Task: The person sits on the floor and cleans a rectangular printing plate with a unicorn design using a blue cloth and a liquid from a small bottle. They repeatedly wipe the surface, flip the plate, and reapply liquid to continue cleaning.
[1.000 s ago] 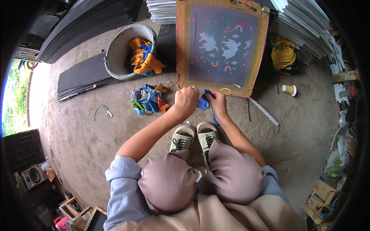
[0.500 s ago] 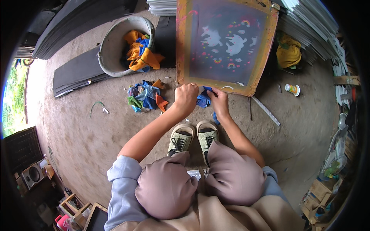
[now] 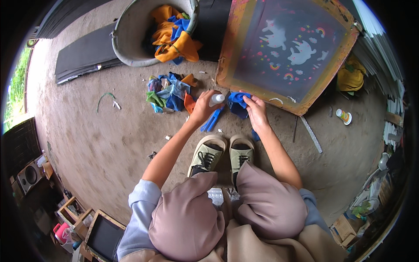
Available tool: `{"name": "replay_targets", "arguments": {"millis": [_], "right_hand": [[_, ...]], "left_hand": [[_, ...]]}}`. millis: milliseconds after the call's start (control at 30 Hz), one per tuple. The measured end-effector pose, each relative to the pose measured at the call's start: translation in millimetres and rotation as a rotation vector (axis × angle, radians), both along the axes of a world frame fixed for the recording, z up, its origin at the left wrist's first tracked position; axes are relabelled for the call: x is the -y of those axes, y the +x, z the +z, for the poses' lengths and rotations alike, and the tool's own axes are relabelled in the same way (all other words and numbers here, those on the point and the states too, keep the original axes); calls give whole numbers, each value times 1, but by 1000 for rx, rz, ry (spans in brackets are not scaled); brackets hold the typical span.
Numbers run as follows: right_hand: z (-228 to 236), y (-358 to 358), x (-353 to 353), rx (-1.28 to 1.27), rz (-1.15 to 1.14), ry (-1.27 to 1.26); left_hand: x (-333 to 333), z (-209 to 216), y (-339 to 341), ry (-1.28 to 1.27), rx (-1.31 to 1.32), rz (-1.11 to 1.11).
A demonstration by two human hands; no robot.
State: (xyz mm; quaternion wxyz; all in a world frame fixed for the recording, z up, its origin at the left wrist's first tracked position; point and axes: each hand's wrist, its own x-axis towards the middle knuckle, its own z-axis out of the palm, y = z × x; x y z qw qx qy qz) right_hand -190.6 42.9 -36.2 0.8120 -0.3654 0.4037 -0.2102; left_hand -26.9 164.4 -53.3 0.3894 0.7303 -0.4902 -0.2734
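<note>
My left hand (image 3: 204,106) is closed round a small white bottle (image 3: 216,100), its pale tip toward my right. A hand's width away, my right hand (image 3: 257,111) pinches a bunched blue cloth (image 3: 238,103), which hangs below the fingers. Just beyond both hands leans a screen-printing frame (image 3: 224,65) with an orange-stained wooden border. White animal shapes, rainbows and small hearts show on its mesh (image 3: 283,52). On the floor under my left hand lies a blue strip-like thing (image 3: 211,120), partly hidden, its kind unclear.
A pile of coloured rags (image 3: 170,92) lies left of my hands. Behind it a tilted grey tub (image 3: 131,48) holds orange and blue cloths. Dark flat sheets (image 3: 85,54) lie at far left. To the right are a paper cup (image 3: 344,116), a pale strip (image 3: 310,134) and a yellow cloth (image 3: 351,75).
My hands have moved apart, and the bottle has come away from the blue cloth. The view has shifted, so the frame now sits further right and looks more turned.
</note>
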Motion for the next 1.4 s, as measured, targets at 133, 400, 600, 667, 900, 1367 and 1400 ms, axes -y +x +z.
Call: {"name": "replay_targets", "arguments": {"millis": [133, 400, 600, 667, 900, 1367, 1400], "right_hand": [[-3, -4, -7, -45, -55, 37], [7, -30, 14, -13, -301, -47], [63, -33, 79, -89, -553, -475], [83, -22, 109, -241, -595, -700], [116, 46, 181, -445, -643, -1486], [62, 34, 195, -785, 443, -2291], [52, 39, 188, -727, 361, -2202]], "left_hand": [[-15, -27, 4, 17, -196, 57], [-6, 1, 5, -57, -148, 73], [14, 34, 13, -81, -94, 134], [24, 48, 18, -80, -109, 148], [61, 49, 28, -198, 18, 139], [98, 38, 53, -312, 103, 62], [103, 38, 50, -306, 86, 56]]}}
